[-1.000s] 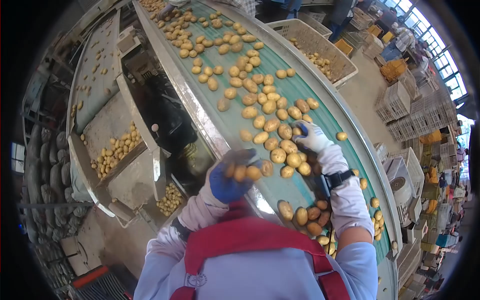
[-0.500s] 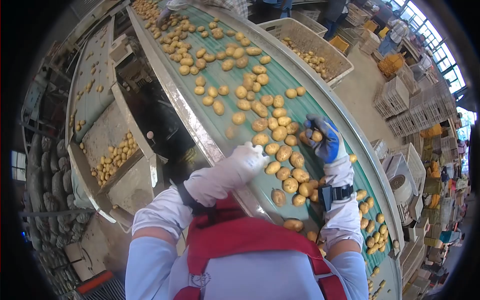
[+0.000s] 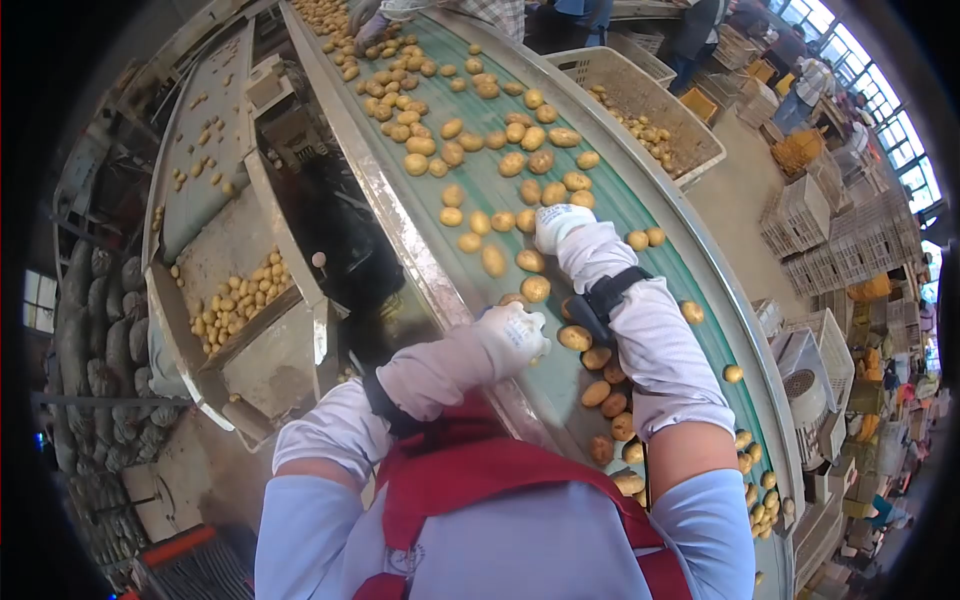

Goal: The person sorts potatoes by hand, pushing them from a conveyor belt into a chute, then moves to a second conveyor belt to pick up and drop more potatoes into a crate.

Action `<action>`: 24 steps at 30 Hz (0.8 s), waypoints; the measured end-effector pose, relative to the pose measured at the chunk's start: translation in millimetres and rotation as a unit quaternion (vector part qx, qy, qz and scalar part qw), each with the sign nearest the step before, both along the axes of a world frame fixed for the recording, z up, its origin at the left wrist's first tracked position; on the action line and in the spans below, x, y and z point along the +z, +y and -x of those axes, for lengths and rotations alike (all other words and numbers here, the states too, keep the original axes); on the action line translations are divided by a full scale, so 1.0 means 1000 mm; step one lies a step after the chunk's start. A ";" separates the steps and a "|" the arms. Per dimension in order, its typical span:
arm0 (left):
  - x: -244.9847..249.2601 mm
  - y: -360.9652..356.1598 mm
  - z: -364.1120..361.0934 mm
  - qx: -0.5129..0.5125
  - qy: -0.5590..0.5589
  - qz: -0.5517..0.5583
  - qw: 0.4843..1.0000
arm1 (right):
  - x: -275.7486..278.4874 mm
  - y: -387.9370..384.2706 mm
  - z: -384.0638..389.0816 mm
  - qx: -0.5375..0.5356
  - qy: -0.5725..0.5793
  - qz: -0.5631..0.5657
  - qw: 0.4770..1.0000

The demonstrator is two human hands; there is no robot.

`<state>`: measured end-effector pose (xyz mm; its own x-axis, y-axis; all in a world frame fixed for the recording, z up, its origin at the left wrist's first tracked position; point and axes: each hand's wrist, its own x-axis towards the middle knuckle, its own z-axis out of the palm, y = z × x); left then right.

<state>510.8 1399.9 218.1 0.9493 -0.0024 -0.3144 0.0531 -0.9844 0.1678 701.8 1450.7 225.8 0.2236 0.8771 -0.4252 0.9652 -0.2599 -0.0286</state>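
Several potatoes [image 3: 493, 261] are spread over a green conveyor belt [image 3: 640, 290]. My left hand [image 3: 513, 338], in a white glove, hovers over the belt's near edge with its fingers curled; a potato shows just above it, and whether it holds anything is hidden. Farther up the belt, my right hand [image 3: 562, 226] reaches down with its gloved back toward the camera. Potatoes lie close beside its fingers, which are mostly hidden. A dark band circles each of my wrists.
Metal rails [image 3: 716, 265] edge the belt. A large crate [image 3: 690, 150] with potatoes stands beyond it, and a chute [image 3: 215, 369] with potatoes is at left. A co-worker's gloved hand [image 3: 372, 30] is over the belt's top end. Stacked crates [image 3: 800, 212] stand at right.
My right hand has turned over and moved up and left across the belt; the potato at its fingers no longer shows. My left hand has shifted slightly down. The potatoes have changed places.
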 end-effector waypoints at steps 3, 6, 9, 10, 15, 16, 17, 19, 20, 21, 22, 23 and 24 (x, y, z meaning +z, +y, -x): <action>-0.021 0.015 0.020 0.007 -0.169 0.174 0.970 | 0.037 -0.041 -0.005 -0.057 0.140 -0.034 0.988; 0.024 0.039 0.047 0.171 -0.139 0.566 0.794 | 0.048 -0.109 -0.024 -0.244 0.674 -0.183 0.673; 0.014 0.029 0.047 0.257 -0.163 0.842 0.445 | 0.058 -0.136 0.011 -0.307 0.765 -0.413 0.388; 0.009 0.026 0.040 0.237 -0.188 0.901 0.310 | 0.057 -0.135 0.031 -0.282 0.741 -0.446 0.414; -0.008 0.008 0.047 0.202 -0.278 0.930 0.131 | 0.052 -0.113 0.129 0.055 0.100 -0.550 0.827; -0.008 0.015 0.057 0.187 -0.252 0.946 0.076 | 0.052 -0.106 0.137 0.048 0.097 -0.551 0.827; -0.006 0.023 0.067 0.167 -0.319 0.911 0.203 | 0.052 -0.098 0.144 0.045 0.136 -0.538 0.831; 0.029 0.041 0.077 0.188 -0.284 0.939 0.041 | 0.058 -0.077 0.154 0.039 0.182 -0.523 0.832; 0.029 0.050 0.080 0.194 -0.286 0.937 0.042 | 0.064 -0.069 0.158 0.042 0.183 -0.500 0.845; 0.027 0.063 0.082 0.131 -0.296 0.942 0.089 | 0.069 -0.058 0.161 0.049 0.183 -0.476 0.859; 0.024 0.066 0.086 0.066 -0.310 0.938 0.138 | 0.066 -0.058 0.161 0.074 0.205 -0.485 0.847; 0.023 0.069 0.091 0.118 -0.300 0.946 0.034 | 0.072 -0.049 0.155 0.092 0.280 -0.492 0.819; 0.021 0.076 0.093 0.103 -0.315 0.943 0.027 | 0.084 -0.044 0.149 0.094 0.295 -0.507 0.805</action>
<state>417.9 1476.1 238.7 0.8062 0.5748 0.1402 -0.5728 0.8176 -0.0589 552.4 1407.2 309.6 0.0684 0.8353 0.5456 0.7260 0.3334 -0.6015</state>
